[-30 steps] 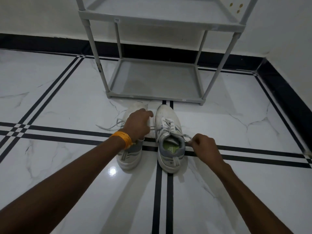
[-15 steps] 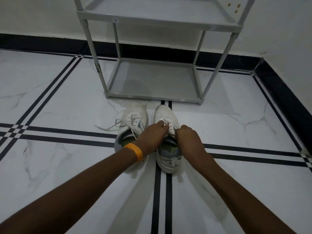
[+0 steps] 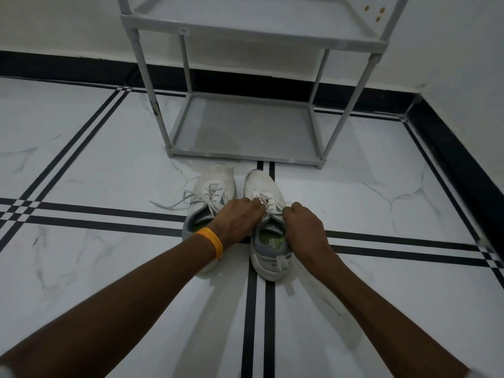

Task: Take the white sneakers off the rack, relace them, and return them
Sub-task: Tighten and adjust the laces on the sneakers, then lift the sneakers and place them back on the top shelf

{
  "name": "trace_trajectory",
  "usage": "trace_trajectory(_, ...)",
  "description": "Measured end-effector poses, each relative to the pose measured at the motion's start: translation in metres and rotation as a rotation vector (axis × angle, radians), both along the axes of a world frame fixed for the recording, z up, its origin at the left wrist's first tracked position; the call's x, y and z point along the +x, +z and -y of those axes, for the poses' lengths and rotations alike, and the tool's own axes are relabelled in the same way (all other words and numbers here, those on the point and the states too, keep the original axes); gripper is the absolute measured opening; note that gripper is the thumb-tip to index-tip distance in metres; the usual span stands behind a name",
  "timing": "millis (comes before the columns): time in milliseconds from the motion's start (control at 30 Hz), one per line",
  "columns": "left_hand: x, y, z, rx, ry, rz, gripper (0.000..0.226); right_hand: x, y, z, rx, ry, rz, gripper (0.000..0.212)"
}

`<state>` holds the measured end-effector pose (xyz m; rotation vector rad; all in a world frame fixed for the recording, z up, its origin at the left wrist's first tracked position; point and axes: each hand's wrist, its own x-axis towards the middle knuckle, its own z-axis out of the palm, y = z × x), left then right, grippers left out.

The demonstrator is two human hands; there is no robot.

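Two white sneakers stand side by side on the floor, toes toward the rack. The right sneaker (image 3: 261, 186) has grey heel trim and a green insole. My left hand (image 3: 236, 219), with an orange band at the wrist, pinches its lace (image 3: 268, 204) from the left. My right hand (image 3: 301, 225) pinches the lace from the right, just above the tongue. The left sneaker (image 3: 215, 186) lies partly under my left wrist, its lace ends (image 3: 174, 203) trailing loose to the left.
A grey shoe rack (image 3: 245, 156) stands just beyond the sneakers against the white wall, its bottom shelf bare. White marble floor with black stripe lines surrounds the shoes. A black skirting and wall close in at the right.
My hands, pulled apart with the lace ends a second ago, have come together over the right sneaker's lacing. The left sneaker, earlier covered by my left hand, now shows.
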<state>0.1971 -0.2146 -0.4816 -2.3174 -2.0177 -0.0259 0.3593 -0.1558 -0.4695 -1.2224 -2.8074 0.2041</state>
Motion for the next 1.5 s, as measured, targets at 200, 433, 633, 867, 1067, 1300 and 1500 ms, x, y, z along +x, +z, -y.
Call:
trace_trajectory(200,0.010,0.011,0.000,-0.094,0.086,-0.034,0.023,-0.001,0.000,-0.001,-0.018,-0.022,-0.008,0.028)
trace_trajectory(433,0.001,0.024,0.015,0.027,0.234,0.210,0.020,0.003,-0.006,-0.010,-0.088,-0.135,-0.159,0.016)
trace_trajectory(633,-0.064,0.035,0.065,0.034,0.774,0.401,0.053,0.008,0.000,-0.013,-0.732,-0.345,-0.237,0.062)
trace_trajectory(867,-0.082,-0.006,0.071,-0.333,0.823,0.883,0.023,-0.013,-0.026,-0.015,-0.530,-0.247,-0.204,0.023)
trace_trajectory(1067,-0.071,-0.022,0.059,-0.215,0.778,0.905,0.026,-0.023,-0.038,-0.014,-0.349,-0.185,-0.297,0.016)
trace_trajectory(1300,-0.045,0.020,0.070,-0.114,0.683,0.942,0.041,0.000,0.011,-0.001,-0.407,-0.143,-0.321,0.038)
trace_trajectory(1500,-0.029,0.129,0.087,-0.103,0.676,0.945,0.052,0.018,0.122,0.016,-0.504,-0.121,-0.324,0.039)
